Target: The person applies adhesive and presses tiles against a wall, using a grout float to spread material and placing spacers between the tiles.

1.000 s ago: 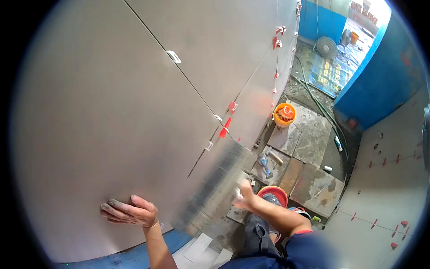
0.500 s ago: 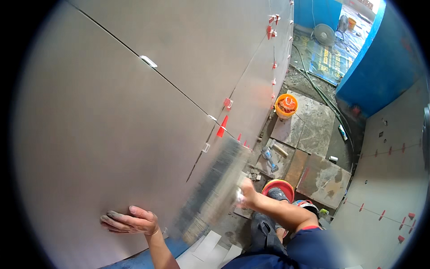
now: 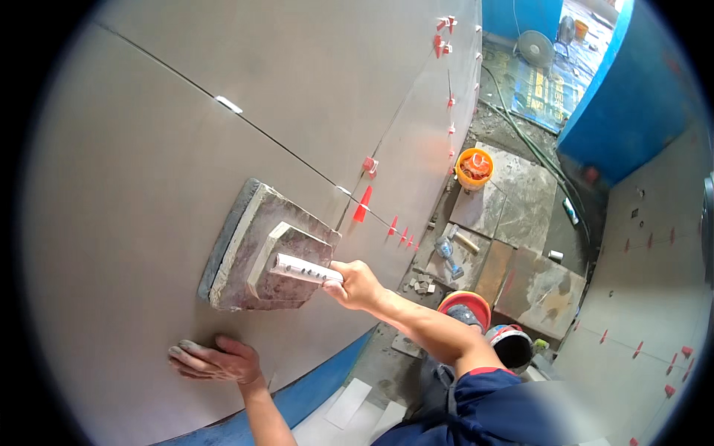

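My right hand [image 3: 349, 282] is closed round the pale handle [image 3: 305, 267] of a square rubber-faced float [image 3: 268, 212], which lies against the large grey wall tile [image 3: 134, 186] on my left. My left hand [image 3: 216, 363] rests on that tile just below the float, fingers stretched out and dusty with grey. Along the tile joints sit white clips [image 3: 228, 104] and red wedges [image 3: 362, 204], one just above and right of the float.
On the stone-slab floor [image 3: 535, 297] stand an orange bucket [image 3: 476, 160], a red basin [image 3: 461, 301] by my feet and a dark bucket [image 3: 512, 348]. A blue power tool [image 3: 448, 253], hoses [image 3: 532, 149] and a fan [image 3: 535, 48] are farther on. A tiled wall [image 3: 632, 290] is at right.
The float, blurred at the lower right of the tile before, has moved up and left with my right hand and now sits above my left hand. My left hand has stayed on the tile.
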Action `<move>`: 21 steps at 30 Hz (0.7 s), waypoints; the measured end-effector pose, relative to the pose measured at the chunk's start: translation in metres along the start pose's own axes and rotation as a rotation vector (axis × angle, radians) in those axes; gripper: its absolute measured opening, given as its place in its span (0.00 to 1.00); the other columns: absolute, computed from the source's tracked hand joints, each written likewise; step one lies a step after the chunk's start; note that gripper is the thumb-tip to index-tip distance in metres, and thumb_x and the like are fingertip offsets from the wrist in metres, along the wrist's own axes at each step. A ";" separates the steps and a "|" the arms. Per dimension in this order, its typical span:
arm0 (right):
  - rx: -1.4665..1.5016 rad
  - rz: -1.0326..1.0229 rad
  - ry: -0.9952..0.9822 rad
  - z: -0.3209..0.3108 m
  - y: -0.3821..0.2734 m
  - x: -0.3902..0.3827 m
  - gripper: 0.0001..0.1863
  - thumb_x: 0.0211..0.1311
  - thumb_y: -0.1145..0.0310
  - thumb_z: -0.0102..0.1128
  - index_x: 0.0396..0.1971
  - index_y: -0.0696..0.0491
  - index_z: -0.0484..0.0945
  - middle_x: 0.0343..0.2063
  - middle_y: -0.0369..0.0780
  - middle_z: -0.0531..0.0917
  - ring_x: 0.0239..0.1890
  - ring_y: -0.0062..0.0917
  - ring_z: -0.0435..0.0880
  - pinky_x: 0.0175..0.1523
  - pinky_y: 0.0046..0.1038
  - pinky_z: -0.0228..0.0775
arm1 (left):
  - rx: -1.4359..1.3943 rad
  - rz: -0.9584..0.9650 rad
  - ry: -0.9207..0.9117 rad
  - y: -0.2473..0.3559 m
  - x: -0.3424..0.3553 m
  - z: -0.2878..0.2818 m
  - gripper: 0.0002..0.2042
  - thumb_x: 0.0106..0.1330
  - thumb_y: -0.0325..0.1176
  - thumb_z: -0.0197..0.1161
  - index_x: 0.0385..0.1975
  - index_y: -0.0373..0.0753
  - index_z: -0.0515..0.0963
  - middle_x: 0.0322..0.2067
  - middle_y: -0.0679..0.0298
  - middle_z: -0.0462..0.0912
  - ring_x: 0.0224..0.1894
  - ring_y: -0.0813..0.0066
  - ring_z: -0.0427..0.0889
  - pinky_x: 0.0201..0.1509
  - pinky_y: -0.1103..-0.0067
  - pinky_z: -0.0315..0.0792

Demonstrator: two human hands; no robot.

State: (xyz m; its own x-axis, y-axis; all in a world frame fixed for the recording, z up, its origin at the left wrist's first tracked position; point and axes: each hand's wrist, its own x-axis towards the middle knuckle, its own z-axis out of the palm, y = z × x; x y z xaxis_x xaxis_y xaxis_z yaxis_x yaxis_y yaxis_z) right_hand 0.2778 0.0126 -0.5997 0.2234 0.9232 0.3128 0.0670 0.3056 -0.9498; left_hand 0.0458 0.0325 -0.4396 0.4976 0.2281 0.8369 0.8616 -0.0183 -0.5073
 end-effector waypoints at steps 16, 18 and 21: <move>-0.494 1.064 -0.023 -0.167 0.032 -0.346 0.30 0.65 0.42 0.52 0.33 0.59 0.83 0.30 0.51 0.85 0.34 0.43 0.85 0.42 0.40 0.73 | -0.209 0.175 -0.213 -0.011 -0.022 -0.005 0.32 0.69 0.46 0.51 0.67 0.28 0.59 0.70 0.46 0.55 0.73 0.46 0.51 0.74 0.55 0.41; -0.594 1.341 0.157 -0.186 0.043 -0.417 0.34 0.61 0.38 0.52 0.35 0.60 0.84 0.33 0.55 0.84 0.41 0.48 0.84 0.46 0.41 0.73 | -0.292 0.226 -0.277 -0.002 -0.026 -0.013 0.34 0.67 0.45 0.53 0.68 0.29 0.59 0.71 0.48 0.53 0.75 0.49 0.48 0.76 0.58 0.37; -0.730 1.495 0.407 -0.214 0.047 -0.512 0.38 0.60 0.37 0.54 0.37 0.65 0.82 0.36 0.60 0.83 0.46 0.53 0.82 0.51 0.44 0.72 | -0.400 0.346 -0.529 0.022 -0.022 -0.029 0.35 0.65 0.45 0.56 0.68 0.30 0.58 0.72 0.51 0.52 0.76 0.54 0.45 0.77 0.60 0.36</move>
State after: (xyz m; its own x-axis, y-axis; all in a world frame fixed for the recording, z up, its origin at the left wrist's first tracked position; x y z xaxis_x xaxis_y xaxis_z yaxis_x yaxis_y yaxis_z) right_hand 0.3751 -0.4955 -0.8063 0.7062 0.1356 -0.6949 -0.0440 -0.9712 -0.2342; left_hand 0.0566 -0.0015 -0.4626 0.7192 0.5812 0.3808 0.6854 -0.5035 -0.5260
